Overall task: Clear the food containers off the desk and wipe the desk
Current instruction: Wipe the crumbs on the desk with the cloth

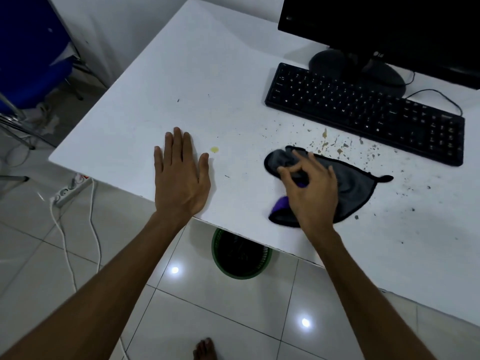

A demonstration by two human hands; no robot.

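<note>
A grey cloth (348, 183) with a black hem and a purple underside lies crumpled on the white desk (207, 74), near its front edge. My right hand (311, 193) rests on top of the cloth, thumb and forefinger pinching a fold of it. My left hand (181, 175) lies flat on the desk, palm down, fingers spread, holding nothing. A small yellow stain (214, 149) sits just right of my left hand. Dark crumbs and brownish smears (337, 144) are scattered between the cloth and the keyboard. No food container is in view.
A black keyboard (363, 113) lies at the back right, with a black monitor (389, 29) behind it. A green waste basket (241, 255) stands on the tiled floor under the desk edge. A blue chair (31, 74) and a power strip (70, 190) are at the left.
</note>
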